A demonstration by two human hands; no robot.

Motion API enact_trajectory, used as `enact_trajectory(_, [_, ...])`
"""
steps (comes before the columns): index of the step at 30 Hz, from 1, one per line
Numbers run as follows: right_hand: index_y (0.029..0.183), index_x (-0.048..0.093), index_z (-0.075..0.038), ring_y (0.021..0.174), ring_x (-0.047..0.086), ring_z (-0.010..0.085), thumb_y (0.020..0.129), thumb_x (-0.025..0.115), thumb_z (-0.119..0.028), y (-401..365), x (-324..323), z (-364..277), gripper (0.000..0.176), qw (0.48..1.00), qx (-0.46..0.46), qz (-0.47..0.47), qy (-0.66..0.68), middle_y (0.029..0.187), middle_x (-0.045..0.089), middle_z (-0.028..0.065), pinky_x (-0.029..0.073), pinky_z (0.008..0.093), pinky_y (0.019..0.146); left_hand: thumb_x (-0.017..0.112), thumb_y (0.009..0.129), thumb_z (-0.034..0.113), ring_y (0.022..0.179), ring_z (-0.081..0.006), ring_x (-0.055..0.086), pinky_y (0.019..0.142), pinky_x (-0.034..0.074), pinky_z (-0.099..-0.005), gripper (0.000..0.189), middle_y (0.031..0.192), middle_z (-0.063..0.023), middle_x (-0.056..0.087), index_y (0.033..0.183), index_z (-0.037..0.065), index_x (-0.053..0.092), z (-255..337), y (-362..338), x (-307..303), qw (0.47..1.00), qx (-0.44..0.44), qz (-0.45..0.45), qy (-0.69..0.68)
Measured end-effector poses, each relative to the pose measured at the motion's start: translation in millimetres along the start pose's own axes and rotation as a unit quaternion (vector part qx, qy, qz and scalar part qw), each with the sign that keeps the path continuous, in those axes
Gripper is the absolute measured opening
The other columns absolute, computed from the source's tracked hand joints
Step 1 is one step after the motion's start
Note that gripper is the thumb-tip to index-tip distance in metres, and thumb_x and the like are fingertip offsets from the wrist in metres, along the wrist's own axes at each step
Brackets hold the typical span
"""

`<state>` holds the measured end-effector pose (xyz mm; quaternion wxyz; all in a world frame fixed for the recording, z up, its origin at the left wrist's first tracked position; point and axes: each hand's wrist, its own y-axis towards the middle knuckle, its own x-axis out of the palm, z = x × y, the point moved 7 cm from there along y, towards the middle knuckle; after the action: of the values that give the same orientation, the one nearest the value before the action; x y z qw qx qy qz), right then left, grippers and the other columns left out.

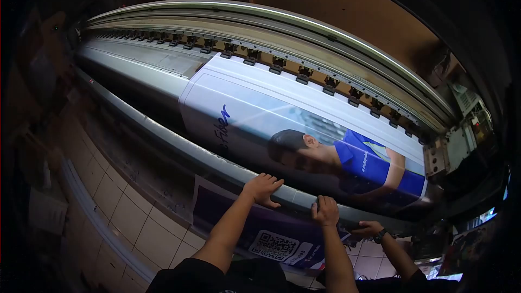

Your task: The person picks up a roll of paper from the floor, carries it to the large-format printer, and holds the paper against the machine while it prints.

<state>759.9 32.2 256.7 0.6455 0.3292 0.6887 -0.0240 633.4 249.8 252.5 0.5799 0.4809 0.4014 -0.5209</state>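
My left hand (263, 190) lies over a long grey metal bar (217, 164) along the front of a wide-format printer. Its fingers bend over the top of the bar, with the thumb apart on the near side. To its right, my right hand (325, 211) is closed over the same bar, fingers curled down. A printed banner (249, 95) comes out of the printer, showing blue lettering and a person in a blue shirt. Below the bar hangs its purple lower part, with a QR code (273, 245).
Another person's hand (371, 229), wearing a wristwatch, is at the bar on the right. A row of black pinch rollers (278, 65) runs across the printer bed. The printer's carriage (442, 154) stands at the right end. Tiled floor (122, 201) shows at lower left.
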Motion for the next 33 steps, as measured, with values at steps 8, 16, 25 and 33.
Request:
enact_trajectory(8, [0.104,0.065,-0.005,0.092,0.061,0.0331,0.083,0.061,-0.028,4,0,0,0.031,1.0,-0.002,-0.008,-0.003,0.094,0.062,0.0142,0.051,0.0444,0.085,0.074,0.068,0.071,0.101,-0.0296,0.061,0.092,0.046,-0.0402,0.095,0.108,-0.0116,0.063,0.135,0.007,0.054,-2,0,-2,1.0,0.0,0.02,-0.01])
enact_trajectory(16, [0.105,0.066,-0.004,0.093,0.062,0.0335,0.083,0.062,-0.029,3,1,3,0.034,1.0,0.016,-0.006,0.004,0.096,0.063,0.0143,0.051,0.0441,0.086,0.074,0.068,0.071,0.1,-0.0297,0.061,0.091,0.047,-0.0397,0.095,0.106,-0.0116,0.064,0.134,0.005,0.054,1,0,-1,1.0,0.009,0.022,0.006])
enact_trajectory(25, [0.107,0.065,-0.002,0.094,0.061,0.034,0.082,0.061,-0.029,0,9,8,0.037,1.0,0.0,-0.022,0.011,0.096,0.062,0.015,0.05,0.0459,0.086,0.074,0.071,0.068,0.109,-0.032,0.06,0.097,0.045,-0.0421,0.097,0.115,-0.0151,0.064,0.139,0.004,0.051,1,2,-3,1.0,-0.009,-0.016,-0.023])
enact_trajectory(33, [0.107,0.065,-0.002,0.092,0.061,0.0345,0.081,0.061,-0.028,-1,6,5,0.037,1.0,0.003,-0.007,0.017,0.097,0.063,0.0152,0.05,0.0451,0.086,0.073,0.071,0.07,0.109,-0.0315,0.06,0.098,0.045,-0.0416,0.096,0.116,-0.0145,0.064,0.139,0.005,0.052,2,0,-1,1.0,-0.004,-0.024,-0.001])
